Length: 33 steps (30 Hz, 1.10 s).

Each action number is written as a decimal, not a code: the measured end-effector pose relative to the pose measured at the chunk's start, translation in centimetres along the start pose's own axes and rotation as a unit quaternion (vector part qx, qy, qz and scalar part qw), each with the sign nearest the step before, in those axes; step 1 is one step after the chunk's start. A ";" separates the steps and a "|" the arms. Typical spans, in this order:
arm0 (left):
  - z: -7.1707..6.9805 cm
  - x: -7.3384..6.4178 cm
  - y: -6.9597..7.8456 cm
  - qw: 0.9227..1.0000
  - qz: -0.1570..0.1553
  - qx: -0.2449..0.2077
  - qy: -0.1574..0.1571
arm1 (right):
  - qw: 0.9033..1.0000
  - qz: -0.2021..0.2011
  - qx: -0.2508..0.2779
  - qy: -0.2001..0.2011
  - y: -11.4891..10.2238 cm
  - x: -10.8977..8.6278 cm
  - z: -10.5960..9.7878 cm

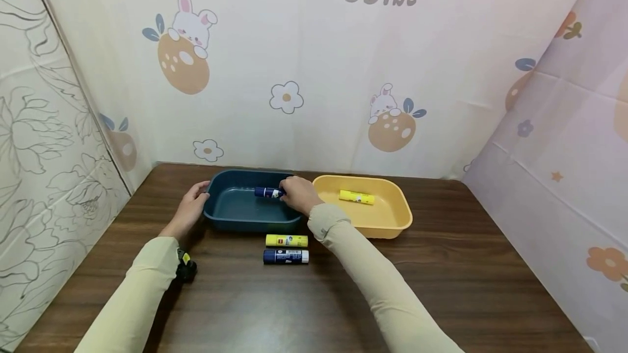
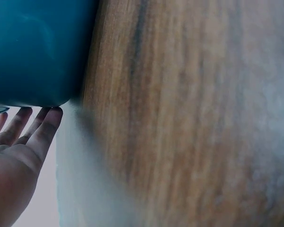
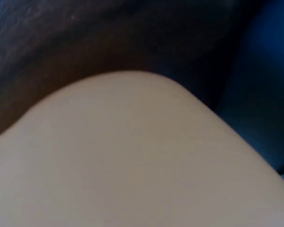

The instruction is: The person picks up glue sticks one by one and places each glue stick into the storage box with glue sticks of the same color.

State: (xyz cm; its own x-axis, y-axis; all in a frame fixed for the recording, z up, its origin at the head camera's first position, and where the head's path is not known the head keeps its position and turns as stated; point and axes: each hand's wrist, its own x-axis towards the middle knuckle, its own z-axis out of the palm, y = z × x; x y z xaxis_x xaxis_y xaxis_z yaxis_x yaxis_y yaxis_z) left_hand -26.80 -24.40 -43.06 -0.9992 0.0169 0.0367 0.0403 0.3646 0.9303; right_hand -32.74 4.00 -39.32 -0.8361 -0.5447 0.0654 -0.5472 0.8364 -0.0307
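In the head view my right hand [image 1: 300, 194] reaches over the right end of the dark teal tray [image 1: 252, 226] and grips one end of a navy glue stick [image 1: 267, 192] inside it. My left hand [image 1: 190, 207] rests against the tray's left side. In the left wrist view, the extended fingers [image 2: 47, 124] touch the tray wall [image 2: 33, 56]. On the table in front of the tray lie a yellow glue stick [image 1: 287, 241] and, nearer, another navy glue stick [image 1: 285, 257]. A sleeve [image 3: 132, 151] fills most of the right wrist view and hides the hand there.
Right beside the teal tray stands a yellow tray [image 1: 392, 227] with a yellow glue stick [image 1: 356, 196] lying in it. Both trays sit near the back of the dark wooden table [image 1: 235, 309]. A printed curtain [image 1: 314, 59] hangs behind it.
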 end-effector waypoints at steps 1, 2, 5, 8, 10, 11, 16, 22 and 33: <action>0.0 0.0 0.0 1.000 0.000 -0.001 0.000 | 1.000 0.001 0.001 -0.002 0.0 0.0 0.1; 0.0 0.0 0.1 1.000 -0.001 -0.003 -0.001 | 1.000 0.002 0.001 -0.002 0.0 0.0 0.3; 0.1 -0.2 0.2 1.000 -0.002 -0.007 -0.001 | 1.000 0.001 0.002 -0.002 0.0 -0.1 0.8; 0.1 -0.2 0.3 1.000 -0.004 -0.008 -0.001 | 1.000 -0.001 0.002 0.001 -0.1 -0.1 1.0; 0.2 -0.3 0.3 1.000 -0.004 -0.005 -0.001 | 1.000 -0.001 0.003 0.001 -0.1 -0.1 1.0; 0.2 -0.3 0.4 1.000 -0.004 -0.005 0.000 | 1.000 0.000 0.002 -0.001 -0.1 -0.1 1.0; 0.2 -0.4 0.5 1.000 -0.005 -0.007 0.006 | 1.000 0.002 -0.001 -0.003 -0.2 0.0 1.0; 0.2 -0.4 0.5 1.000 -0.006 -0.007 0.008 | 1.000 0.001 -0.009 -0.010 -0.2 0.2 1.2; 0.3 -0.4 0.3 1.000 -0.010 -0.011 0.007 | 0.999 0.005 -0.031 -0.026 -0.1 0.6 1.6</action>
State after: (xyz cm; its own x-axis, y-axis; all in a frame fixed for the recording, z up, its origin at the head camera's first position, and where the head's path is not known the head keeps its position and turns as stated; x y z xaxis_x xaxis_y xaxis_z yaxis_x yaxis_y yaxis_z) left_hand -26.36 -24.03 -42.92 -0.9997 -0.0039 0.0239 0.0211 0.3446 0.9385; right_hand -33.22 3.45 -40.88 -0.8436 -0.5369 0.0127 -0.5363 0.8434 0.0315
